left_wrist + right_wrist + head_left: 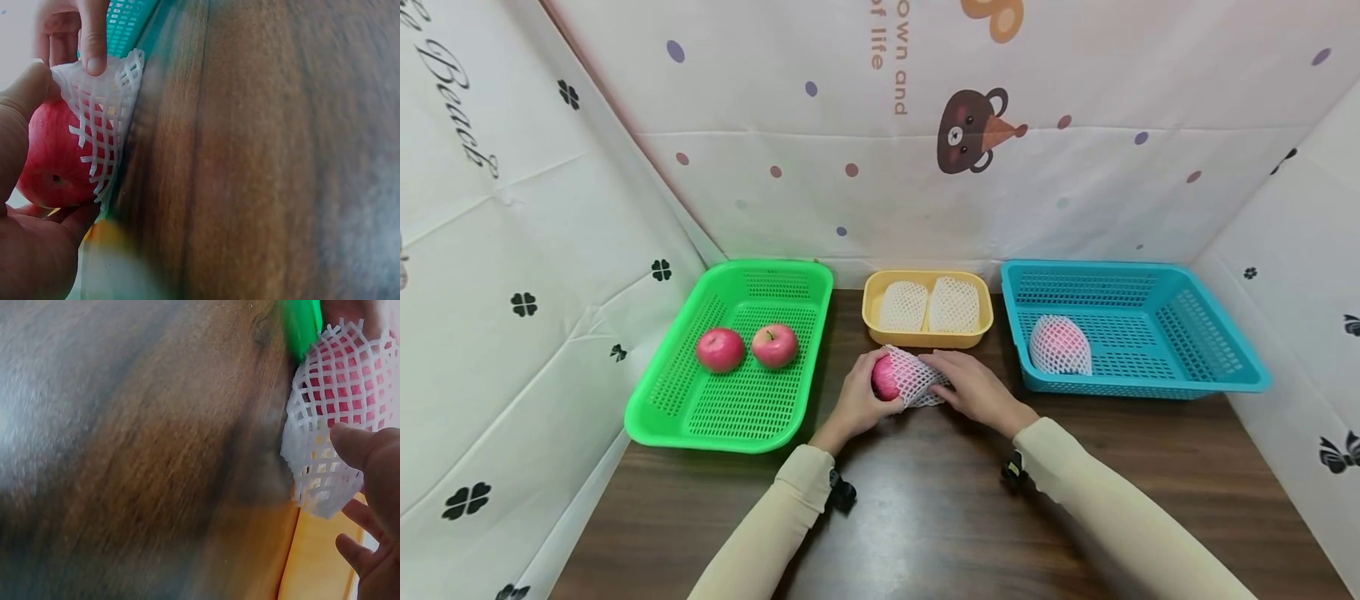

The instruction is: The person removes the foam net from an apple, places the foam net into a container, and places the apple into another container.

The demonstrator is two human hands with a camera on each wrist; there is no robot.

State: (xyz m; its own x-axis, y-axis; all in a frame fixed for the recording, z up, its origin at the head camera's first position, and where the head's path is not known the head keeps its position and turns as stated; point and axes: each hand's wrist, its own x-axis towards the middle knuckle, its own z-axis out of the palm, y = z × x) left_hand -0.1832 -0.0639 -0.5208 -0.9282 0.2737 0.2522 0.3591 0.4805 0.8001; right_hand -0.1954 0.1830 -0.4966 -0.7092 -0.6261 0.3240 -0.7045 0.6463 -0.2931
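In the head view a red apple (885,379) sits partly inside a white foam net (916,382) above the table's middle. My left hand (859,398) grips the apple, thumb and fingers on opposite sides. The apple's bare end (53,165) faces the left wrist camera, while the net covers its other end. My right hand (976,390) pinches the net's loose end; in the right wrist view its thumb (356,447) lies on the mesh (331,406) and some of its fingers are spread below. The net's far side is hidden.
At left, a green basket (715,442) holds two bare apples (721,349). A yellow tray (925,340) with two flat foam nets (955,306) stands behind the hands. At right, a blue basket (1217,383) contains one netted apple (1060,345). Patterned cloth (880,200) borders the table.
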